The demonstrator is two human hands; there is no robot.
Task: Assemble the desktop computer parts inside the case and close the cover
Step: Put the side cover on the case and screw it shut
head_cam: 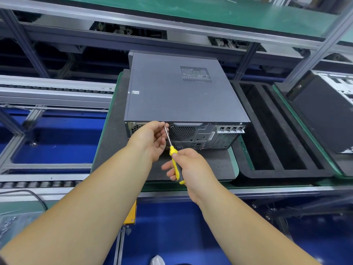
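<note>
Fastening the cover, by the look of it: head view, the desktop computer case (183, 92) lies on its side on a dark foam pad (112, 142), rear panel facing me, grey side cover (172, 96) already seated on top. Interior parts hidden, so assembly inside is presumably finished; my judgement is that only the rear cover screws remain.

My right hand (191, 165) is wrapped around the yellow-and-black handle of a screwdriver (174, 159), fingers curled firmly. My left hand (152, 138) pinches the steel shaft near its tip, which points up toward the top edge of the rear panel, beside the round fan grille (181, 132). Whether a screw sits on the tip I cannot tell; my fingers hide it.

Doing this well: keep the shaft square to the screw hole, let the left fingers only guide, push lightly along the axis before turning, and stop when snug, since thin sheet-metal threads strip easily.

Pose: both forearms reach forward from below, left wrist raised close against the panel, right wrist lower and cocked so the tool slants upward.

An empty black foam tray (277, 131) sits just right of the case; another case (324, 111) beyond it.
</note>
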